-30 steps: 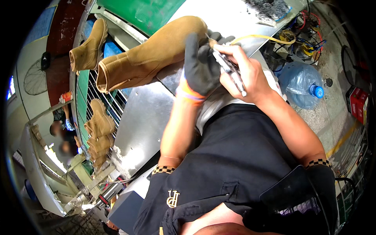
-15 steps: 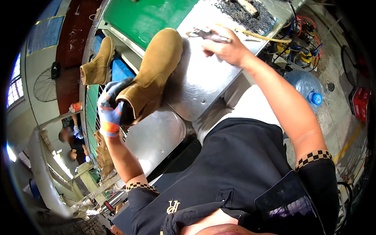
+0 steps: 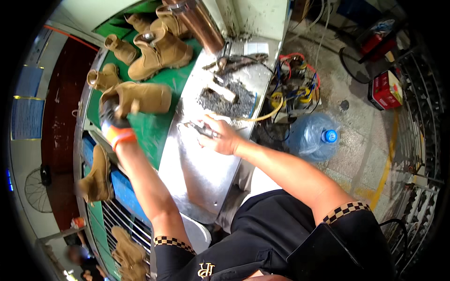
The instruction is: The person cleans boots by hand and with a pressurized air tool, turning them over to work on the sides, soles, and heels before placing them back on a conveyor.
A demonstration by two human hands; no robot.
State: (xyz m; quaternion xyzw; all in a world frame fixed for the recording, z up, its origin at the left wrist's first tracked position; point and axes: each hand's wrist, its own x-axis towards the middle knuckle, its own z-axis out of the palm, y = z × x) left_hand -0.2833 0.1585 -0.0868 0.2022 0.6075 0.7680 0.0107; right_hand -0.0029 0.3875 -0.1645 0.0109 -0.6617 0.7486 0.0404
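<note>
My left hand [image 3: 115, 122], in a dark glove with an orange cuff, reaches over the green surface to a tan boot [image 3: 152, 97]. Its fingers grip the boot at the open top of the shaft and are partly blurred. My right hand [image 3: 221, 136] is bare and closed round a small silver metal tool [image 3: 201, 128] with a thin pointed end, whose exact kind I cannot make out. It hovers over the metal worktop [image 3: 197, 173], beside a patch of black bristly material [image 3: 236, 104].
Several tan boots [image 3: 161, 54] stand on the green surface [image 3: 152, 136] at the far left. A brown metal cylinder [image 3: 199, 25] rises behind the worktop. A yellow hose [image 3: 269, 116] crosses its right edge. On the floor lie a large clear bottle [image 3: 309, 138] and cables [image 3: 300, 82].
The view has shifted toward the far end of the worktop. My left hand has moved from holding a boot above the metal top to the green surface. My right hand still holds the tool.
</note>
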